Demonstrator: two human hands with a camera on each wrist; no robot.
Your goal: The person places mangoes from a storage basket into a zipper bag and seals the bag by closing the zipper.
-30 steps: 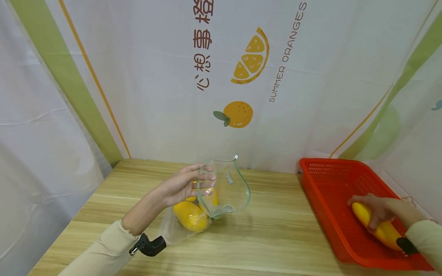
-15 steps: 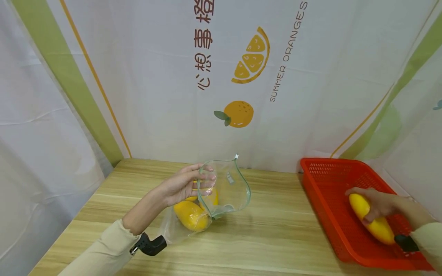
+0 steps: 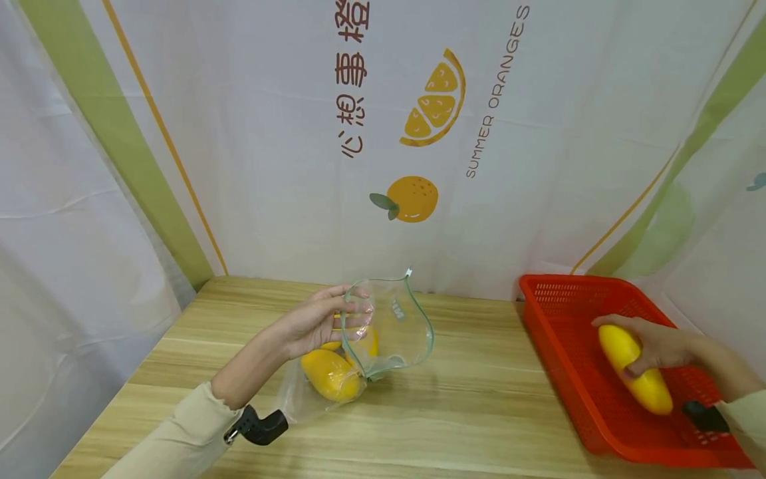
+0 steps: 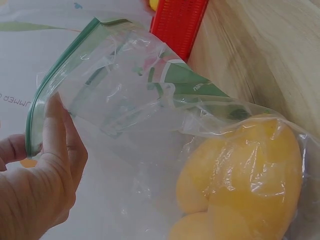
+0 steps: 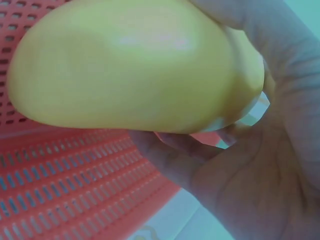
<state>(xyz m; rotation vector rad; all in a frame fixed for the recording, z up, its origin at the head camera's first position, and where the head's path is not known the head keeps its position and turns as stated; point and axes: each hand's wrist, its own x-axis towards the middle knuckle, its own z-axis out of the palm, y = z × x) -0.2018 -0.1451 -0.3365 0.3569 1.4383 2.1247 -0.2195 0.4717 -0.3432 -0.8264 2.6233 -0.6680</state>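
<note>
My left hand [image 3: 314,322] pinches the green zip edge of a clear zip bag [image 3: 397,326], thumb on one side and fingers inside the mouth, which gapes to the right. Several yellow mangoes [image 3: 331,376] lie in the bottom of the bag; the left wrist view has these mangoes [image 4: 255,180] close up through the plastic. Over at the right, my right hand [image 3: 658,342] grips another mango [image 3: 634,369] within the red basket. In the right wrist view the thumb and fingers wrap around one end of that mango [image 5: 130,65].
The red perforated basket [image 3: 556,372] stands on the right of the wooden table [image 3: 467,412]. Behind the table hangs a white curtain [image 3: 287,166] with printed oranges. A black wrist mount [image 3: 263,427] sits by the left sleeve.
My right hand has raised the mango a little from the basket floor, shifting it slightly up and left in the head view. My left hand and the bag stay put.
</note>
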